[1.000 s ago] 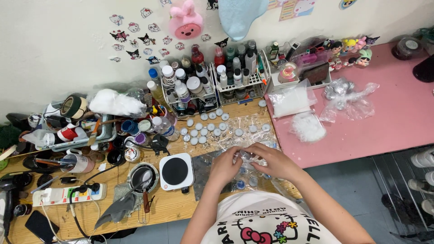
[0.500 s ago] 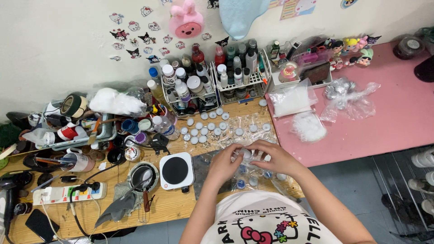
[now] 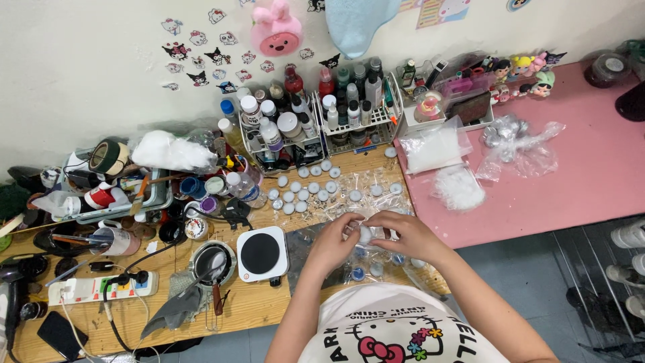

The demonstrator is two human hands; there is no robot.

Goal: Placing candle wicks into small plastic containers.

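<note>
You hold a small round jar (image 3: 365,234) between both hands, just above the wooden surface (image 3: 269,312). Left hand (image 3: 334,243) and right hand (image 3: 405,233) pinch it with curled fingers. A slip would likely scatter the jars (image 3: 316,188) nearby.

Your hands are working in a tight pocket: small lidded jars (image 3: 310,190) are crowding the wood just beyond them, racks of bottles (image 3: 316,121) are walling off the back, and a hotplate (image 3: 261,253) is sitting close on the left. To the right, the pink table (image 3: 578,181) is offering open room past two bags (image 3: 457,185).
</note>
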